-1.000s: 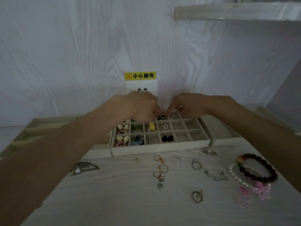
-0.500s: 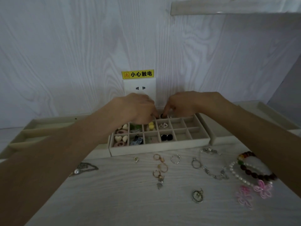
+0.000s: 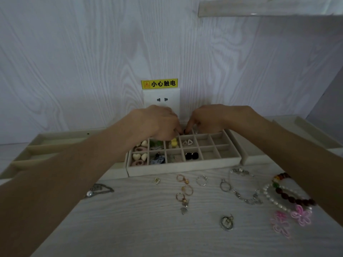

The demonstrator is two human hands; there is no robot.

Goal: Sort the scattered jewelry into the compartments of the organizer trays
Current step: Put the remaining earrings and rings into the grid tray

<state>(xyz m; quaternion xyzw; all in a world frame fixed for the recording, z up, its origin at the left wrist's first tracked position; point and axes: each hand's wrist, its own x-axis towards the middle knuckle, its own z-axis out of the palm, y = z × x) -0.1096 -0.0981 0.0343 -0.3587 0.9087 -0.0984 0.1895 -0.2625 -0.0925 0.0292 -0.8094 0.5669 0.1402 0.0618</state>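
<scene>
Both hands are working at the far row of the gridded organizer tray [image 3: 185,168]. My left hand [image 3: 157,123] is curling its fingers down, and my right hand [image 3: 207,118] is doing the same, their fingertips nearly meeting over one far compartment. A small dark earring [image 3: 184,131] is sitting right between those fingertips; I am judging both hands to be pinching it, though the piece is too small to be sure who is gripping.

I am reading this as the placing step: seating that earring in the far row. Next calls for letting go cleanly, then drawing back across the tray toward the loose pieces.

Those pieces are lying on the table [image 3: 130,229] on the near side of the tray, well apart from my hands: gold hoop earrings [image 3: 183,190], a silver hoop [image 3: 201,180], a chain bracelet [image 3: 241,190], a heart pendant [image 3: 226,222], beaded bracelets [image 3: 285,193] and pink flowers [image 3: 289,221].
</scene>
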